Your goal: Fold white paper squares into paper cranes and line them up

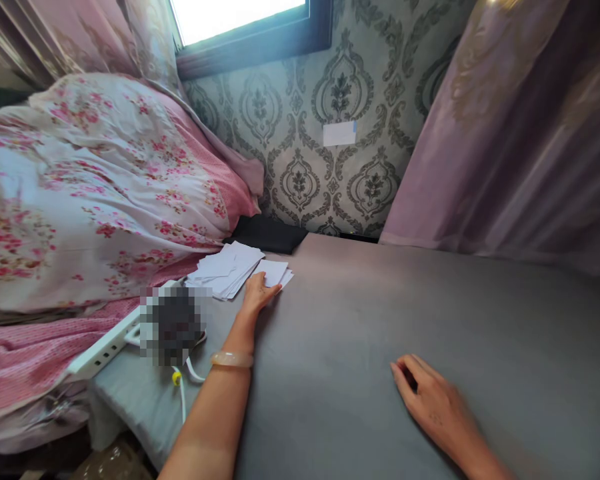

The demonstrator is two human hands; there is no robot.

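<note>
My left hand (261, 293), reaching forward with a pale bangle on the wrist, is closed on a small stack of white paper slips (273, 271). Its thumb lies along the near right side of the stack, and part of the fingers is hidden. Directly left of that hand, a larger loose pile of white papers (233, 267) spreads over the grey table cover. My right hand (433, 403) rests on the cover at the lower right. Its fingers curl toward the thumb, leaving a small gap, and nothing shows in them.
A flat black object (267, 233) lies behind the papers against the wall. On the left are a white power strip (103, 353), a blurred dark object (177, 327) and white cables. Floral bedding (105, 180) borders the grey cover (405, 300); a pink curtain (470, 167) hangs behind.
</note>
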